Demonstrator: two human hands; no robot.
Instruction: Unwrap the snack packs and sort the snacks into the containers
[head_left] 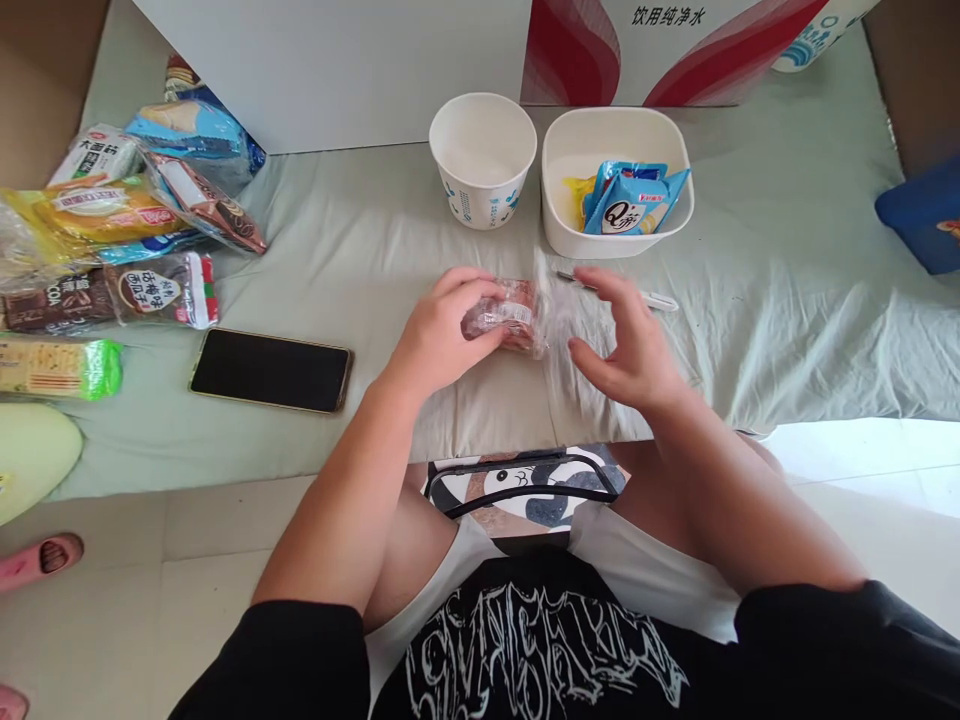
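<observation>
My left hand [450, 330] is closed around a small reddish-brown snack in clear plastic wrapping [517, 315], which bears a white label. What the snack is I cannot make out. To its right, my right hand [630, 345] hovers with thumb and fingers apart, beside the loose clear end of the wrapping [559, 320]. Partly behind the right fingers lies a thin white-handled tool [660, 301] on the cloth. A white paper cup [480, 205] stands beyond my hands. Beside it a white tub [559, 230] holds blue and yellow snack packets [634, 200].
Packaged snacks [112, 210] are piled on the left, with a dark phone [270, 370] nearer my left arm. Behind the cup stands a large white and red box [420, 60]. A blue object [922, 215] sits at the right edge. Green cloth [780, 330] covers the surface.
</observation>
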